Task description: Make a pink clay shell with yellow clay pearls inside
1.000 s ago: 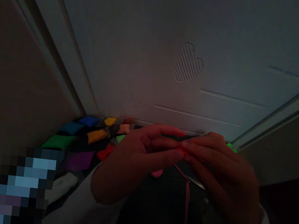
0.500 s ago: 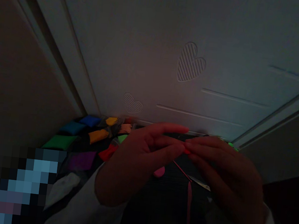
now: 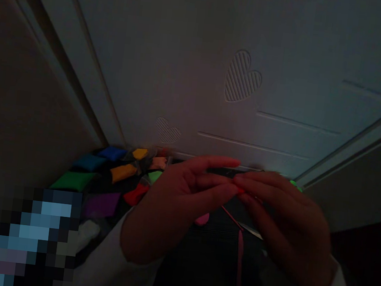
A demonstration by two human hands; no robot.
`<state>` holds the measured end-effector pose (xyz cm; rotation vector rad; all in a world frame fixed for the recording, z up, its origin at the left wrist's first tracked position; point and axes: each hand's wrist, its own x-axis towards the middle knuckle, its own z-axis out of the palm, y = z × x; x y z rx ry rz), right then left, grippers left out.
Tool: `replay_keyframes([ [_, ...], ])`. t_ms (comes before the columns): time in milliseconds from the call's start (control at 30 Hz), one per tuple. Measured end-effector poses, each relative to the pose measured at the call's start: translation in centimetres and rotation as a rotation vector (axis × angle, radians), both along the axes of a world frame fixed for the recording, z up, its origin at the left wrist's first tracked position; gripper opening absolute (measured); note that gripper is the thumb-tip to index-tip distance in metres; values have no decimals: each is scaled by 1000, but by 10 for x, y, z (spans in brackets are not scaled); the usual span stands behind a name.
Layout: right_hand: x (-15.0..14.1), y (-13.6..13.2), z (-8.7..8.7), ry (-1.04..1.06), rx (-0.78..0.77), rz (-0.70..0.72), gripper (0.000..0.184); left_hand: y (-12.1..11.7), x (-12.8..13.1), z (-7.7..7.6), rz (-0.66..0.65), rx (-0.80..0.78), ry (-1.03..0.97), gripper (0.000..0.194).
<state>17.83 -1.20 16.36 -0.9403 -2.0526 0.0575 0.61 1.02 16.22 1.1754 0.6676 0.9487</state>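
Observation:
A small bright red piece of modelling clay is pinched where my two hands meet, mostly covered by fingertips. My left hand comes in from the left, its thumb and a finger closed on the clay, one finger stretched out above. My right hand has its thumb and fingers together on the clay's other side. Below them on the dark surface lie a pink modelling tool, a thin pinkish stick and a pale metal blade, partly behind my right hand. Under my left hand is a rounded pink piece.
Left of my hands lie several packets of coloured clay, among them a green packet, a purple packet, a red packet and an orange packet. A white panel with heart grooves rises behind. The light is dim.
The view has shifted slightly. My right fingers have moved a little on the red clay, and more of it shows between the fingertips. Both hands keep their hold.

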Motion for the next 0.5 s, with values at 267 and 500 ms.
replay_keyframes([
  [267,-1,-2,0,9,1,19,17,-2,-2,2,-24,9,12,31],
  [500,-1,-2,-1,26,62,15,18,-4,0,8,1,-10,5,40],
])
